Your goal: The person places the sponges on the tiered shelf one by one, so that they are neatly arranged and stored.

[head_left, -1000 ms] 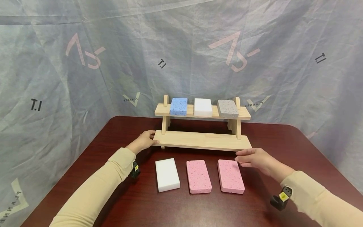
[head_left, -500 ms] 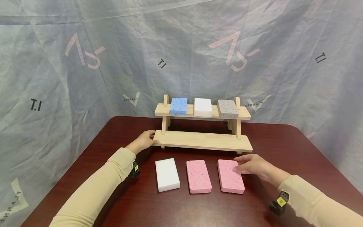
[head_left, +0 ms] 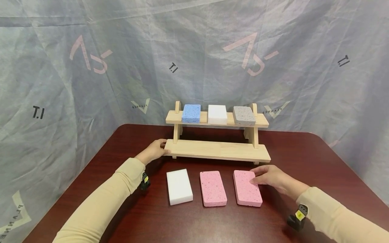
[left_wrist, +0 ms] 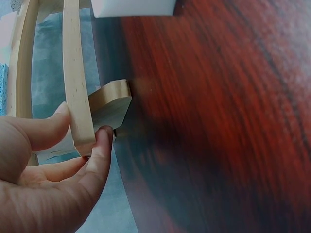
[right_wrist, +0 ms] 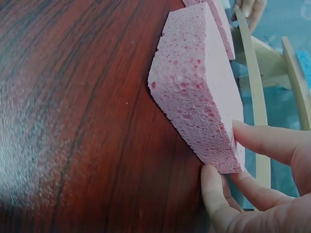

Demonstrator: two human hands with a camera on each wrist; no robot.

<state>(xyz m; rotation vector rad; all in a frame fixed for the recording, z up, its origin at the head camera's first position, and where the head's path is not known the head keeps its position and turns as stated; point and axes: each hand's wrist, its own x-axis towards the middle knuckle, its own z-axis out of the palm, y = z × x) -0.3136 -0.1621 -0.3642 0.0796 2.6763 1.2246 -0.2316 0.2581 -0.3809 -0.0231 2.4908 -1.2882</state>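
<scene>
My left hand [head_left: 153, 151] grips the left end of the lower board of a two-tier wooden shelf [head_left: 212, 150]. In the left wrist view the thumb [left_wrist: 48, 128] lies on the board's top and the fingers curl beneath it. At the right, my right hand [head_left: 275, 179] pinches the upper right part of a pink sponge [head_left: 247, 192] lying flat on the table. Its thumb [right_wrist: 265, 141] presses the top face while the other fingers sit against the sponge's side. A second pink sponge [head_left: 212, 189] and a white sponge [head_left: 179, 187] lie to the left in a row.
On the upper board stand a blue sponge [head_left: 191, 113], a white block [head_left: 217, 114] and a grey sponge [head_left: 244, 115]. The dark red table [head_left: 146, 216] extends to a grey cloth backdrop [head_left: 194, 50] behind the shelf.
From beside the shelf's lower right corner, my right hand has come down to the right pink sponge and taken hold of its edge. The left hand has stayed on the board.
</scene>
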